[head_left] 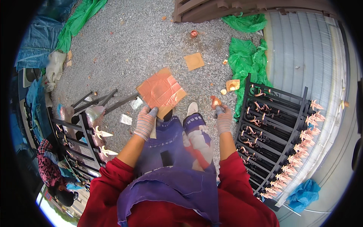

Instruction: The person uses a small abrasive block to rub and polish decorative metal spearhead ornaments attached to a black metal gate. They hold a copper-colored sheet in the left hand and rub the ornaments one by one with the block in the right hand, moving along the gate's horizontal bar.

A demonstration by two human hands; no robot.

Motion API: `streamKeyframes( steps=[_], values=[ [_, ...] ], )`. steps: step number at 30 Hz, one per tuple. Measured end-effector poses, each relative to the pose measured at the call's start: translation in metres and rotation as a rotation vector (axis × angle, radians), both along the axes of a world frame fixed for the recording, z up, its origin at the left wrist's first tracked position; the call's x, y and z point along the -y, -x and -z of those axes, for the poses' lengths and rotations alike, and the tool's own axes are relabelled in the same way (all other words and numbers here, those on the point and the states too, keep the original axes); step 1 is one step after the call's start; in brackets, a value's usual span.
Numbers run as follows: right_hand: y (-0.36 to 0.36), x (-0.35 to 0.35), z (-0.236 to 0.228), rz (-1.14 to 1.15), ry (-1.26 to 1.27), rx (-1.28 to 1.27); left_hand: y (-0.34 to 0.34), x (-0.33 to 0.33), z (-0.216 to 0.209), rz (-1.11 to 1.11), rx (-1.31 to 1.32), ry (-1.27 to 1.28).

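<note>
My left hand (146,122), in a striped glove with grey fingertips, grips the lower left edge of a creased cardboard sheet (160,90). Reddish-copper colour covers most of that sheet. Between the gloved fingers of my right hand (223,117) is a small piece of sponge (216,102), stained copper and pale yellow. To the right stands a stack of black metal fence panels (270,132) with copper-coloured spear tips (298,153) and scrolls. More black railing (84,132), with pale gold tips, is at the left.
An open tin of reddish paint (194,33) stands on the gravel ahead, beyond a flat cardboard piece (194,61). Green plastic sheeting (245,56) lies at the right. A co-worker (53,166) in a checked shirt bends over railings at lower left. Black bars (104,100) lie nearby.
</note>
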State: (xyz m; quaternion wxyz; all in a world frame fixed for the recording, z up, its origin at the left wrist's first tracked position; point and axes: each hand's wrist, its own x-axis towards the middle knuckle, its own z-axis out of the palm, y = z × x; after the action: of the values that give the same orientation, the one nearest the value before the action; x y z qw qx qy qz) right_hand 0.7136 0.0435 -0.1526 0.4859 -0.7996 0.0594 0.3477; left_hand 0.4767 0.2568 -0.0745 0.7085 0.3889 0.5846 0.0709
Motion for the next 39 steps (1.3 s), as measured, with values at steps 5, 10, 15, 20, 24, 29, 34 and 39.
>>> streamKeyframes(
  steps=[5,10,15,20,24,29,34,39],
  values=[
    [-0.077,0.011,0.055,0.263,0.056,-0.112,-0.022,-0.008,0.043,0.030,-0.066,0.013],
    [-0.154,0.041,0.136,0.168,0.255,-0.106,-0.092,0.003,0.049,0.028,-0.115,0.047],
    [-0.212,0.020,0.134,0.045,0.205,-0.097,-0.150,0.035,0.076,0.091,-0.181,0.078],
    [-0.308,0.009,0.126,0.285,0.049,-0.262,-0.214,0.068,0.081,0.050,-0.075,0.144],
    [-0.413,-0.029,0.079,0.563,-0.212,0.023,-0.237,0.084,0.081,-0.018,-0.025,0.156],
    [-0.446,-0.026,0.100,0.218,0.019,0.306,-0.260,0.083,0.090,-0.077,-0.060,0.231],
    [-0.338,0.007,0.203,-0.167,0.185,0.305,-0.273,0.072,0.126,-0.087,-0.059,0.276],
    [-0.234,0.012,0.244,-0.139,0.205,0.067,-0.288,0.065,0.171,-0.278,0.037,0.257]
  ],
)
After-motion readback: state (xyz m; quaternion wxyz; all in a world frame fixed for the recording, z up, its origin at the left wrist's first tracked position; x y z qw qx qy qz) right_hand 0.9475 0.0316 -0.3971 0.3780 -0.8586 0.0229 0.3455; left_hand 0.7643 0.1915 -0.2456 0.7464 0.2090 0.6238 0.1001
